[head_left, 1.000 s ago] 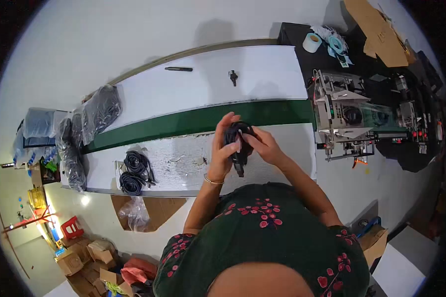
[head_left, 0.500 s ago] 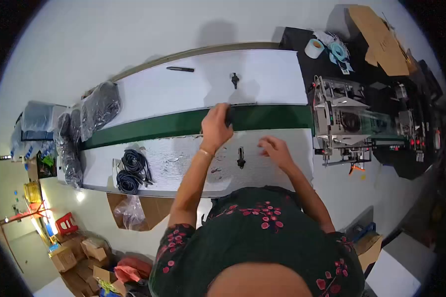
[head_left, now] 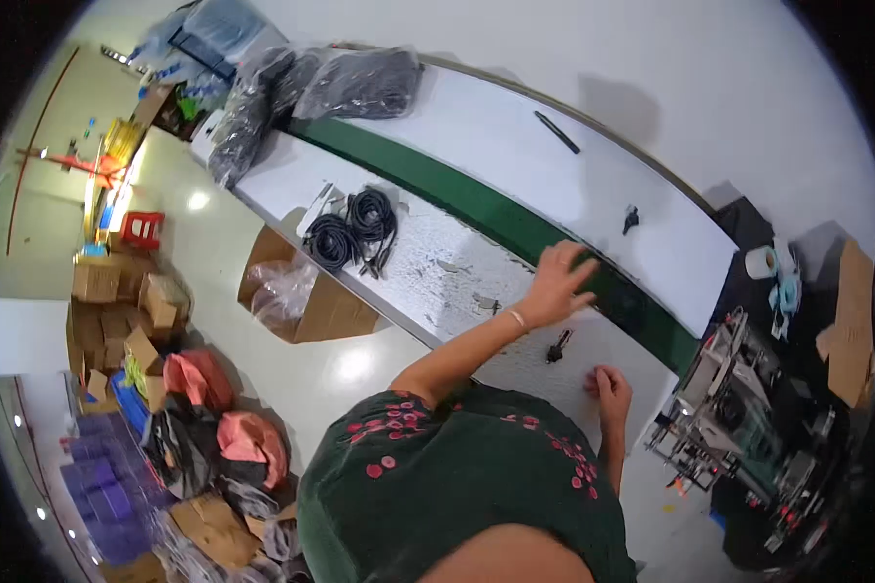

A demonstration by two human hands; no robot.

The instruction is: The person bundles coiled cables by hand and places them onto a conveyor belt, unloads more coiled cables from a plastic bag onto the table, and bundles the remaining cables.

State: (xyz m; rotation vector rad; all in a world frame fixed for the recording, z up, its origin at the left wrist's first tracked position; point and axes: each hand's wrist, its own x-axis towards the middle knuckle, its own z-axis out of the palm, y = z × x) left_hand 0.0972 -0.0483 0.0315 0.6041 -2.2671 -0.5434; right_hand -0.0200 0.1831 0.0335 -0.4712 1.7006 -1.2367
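Observation:
My left hand (head_left: 557, 285), fingers spread, is over the green belt (head_left: 476, 209) that runs between two white surfaces. Something dark shows by its fingertips, too blurred to name. Loosely curled, my right hand (head_left: 611, 392) hovers above the near white surface (head_left: 515, 364), and I see nothing in it. Between the hands, on that surface, lies a small black fitting with a lighter end (head_left: 559, 346). A similar small black piece (head_left: 631, 220) rests on the far white surface (head_left: 661, 257). Farther left there is a black pen-like stick (head_left: 556, 132).
Coiled dark cables (head_left: 350, 228) lie on the near surface. Plastic-wrapped dark bundles (head_left: 360, 83) sit at the belt's far left end. A machine with metal frames (head_left: 729, 408) stands at the right end, near a tape roll (head_left: 760, 262). Below the edge is an open cardboard box (head_left: 335, 306).
My view has turned and shifted toward the left side of the room. My left hand's fingers have spread from a more closed pose near a dark thing. My right hand's fingers have curled in.

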